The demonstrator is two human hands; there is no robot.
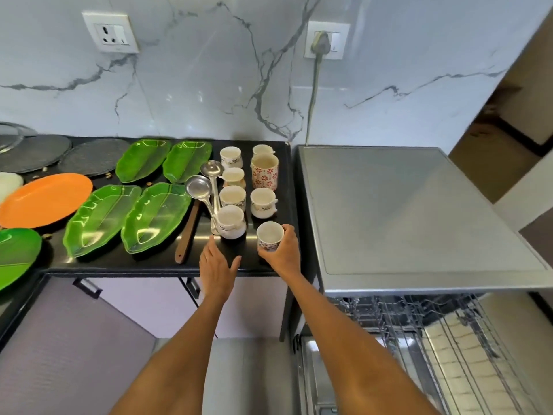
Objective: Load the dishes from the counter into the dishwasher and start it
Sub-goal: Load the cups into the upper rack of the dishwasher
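A person's right hand (282,250) curls its fingers around a small white cup (269,236) at the black counter's (119,262) front edge, beside the steel dishwasher (413,217). The left hand (216,265), fingers straight and holding nothing, reaches toward a second cup (231,221). Green leaf-shaped plates (155,217) lie leftward below a marble wall (209,85); the wire rack (449,339) stands pulled out.

White cups (232,196) stand upright, clustered on the black counter (119,262).
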